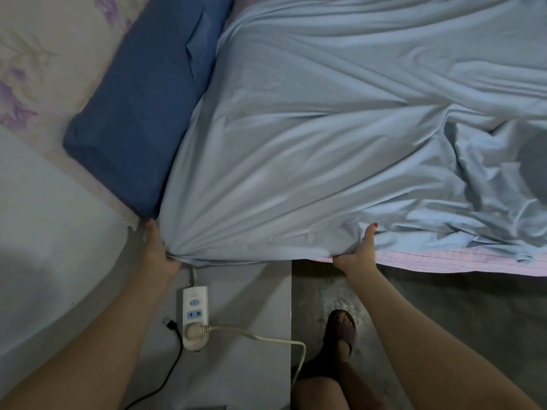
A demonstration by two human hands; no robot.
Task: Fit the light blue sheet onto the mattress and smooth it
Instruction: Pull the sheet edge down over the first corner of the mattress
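Note:
The light blue sheet [325, 128] lies wrinkled over the mattress, with folds fanning out from the near left corner. My left hand [158, 247] grips the bunched sheet at that corner. My right hand [356, 250] grips the sheet's near edge further right, thumb on top. To the right of that hand the pink striped mattress edge [444, 261] shows uncovered below the sheet's hem.
A dark blue pillow [142, 108] leans against the floral wall [38, 54] beside the sheet's left edge. A white power strip [194, 318] with a plugged cable and a black cable lies on a grey surface below. My sandalled foot [340, 329] stands on the concrete floor.

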